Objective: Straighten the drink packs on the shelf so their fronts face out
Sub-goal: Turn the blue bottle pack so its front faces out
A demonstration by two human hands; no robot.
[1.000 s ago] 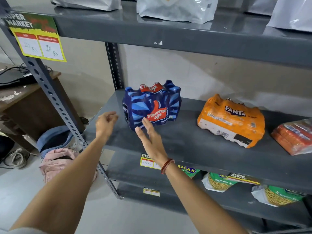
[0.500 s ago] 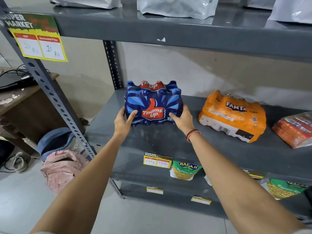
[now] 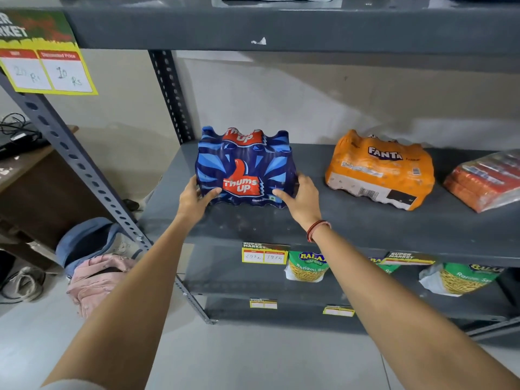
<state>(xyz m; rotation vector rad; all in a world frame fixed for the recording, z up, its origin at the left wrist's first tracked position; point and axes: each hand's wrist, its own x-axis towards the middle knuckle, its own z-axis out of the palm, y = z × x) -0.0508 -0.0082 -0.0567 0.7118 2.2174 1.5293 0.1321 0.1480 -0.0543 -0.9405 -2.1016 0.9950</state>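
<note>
Grey shelf (image 3: 365, 226) bears Thums Up pack (image 3: 244, 167), fingers (image 3: 209, 194) clasping both sides.

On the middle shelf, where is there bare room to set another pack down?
Bare shelf lies between the Thums Up pack and the Fanta pack, and along the front edge. Right end is crowded: the red pack sits close beside Fanta.

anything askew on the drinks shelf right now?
Yes. The Fanta pack lies tipped back and turned, barcode face toward the front. The red pack at the right edge is slanted too. The Thums Up pack stands upright, front out, between both hands.
</note>
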